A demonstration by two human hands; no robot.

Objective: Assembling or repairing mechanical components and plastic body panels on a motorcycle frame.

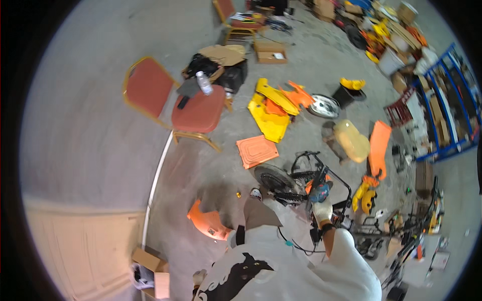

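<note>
Gray floor (201, 170) around us | our right hand (322, 210) has fingers wrapped round the blue tool (320, 192), over the black bike frame (343, 181) | right arm reaches out | left hand (199, 277) low, fingers: we can't tell

Smooth plastic, dark metal and knitted cloth

Right of the frame's centre, the right hand (323, 212) wears a matt white glove (321, 207) of knitted-looking cloth, against the plastic-looking housing of a blue power tool (320, 192). The tubular frame (343, 181) there looks like black-finished metal; the tyre (268, 173) is dull rubber. At upper centre, the yellow panels (271, 122) are smooth, slightly glossy plastic; the flat orange panel (257, 151) is plastic with moulded ridges. At upper left, the chair seat (201, 114) looks like matt red cloth, the bottle (204, 83) clear, shiny plastic. The floor (196, 170) resembles matt concrete.
</note>
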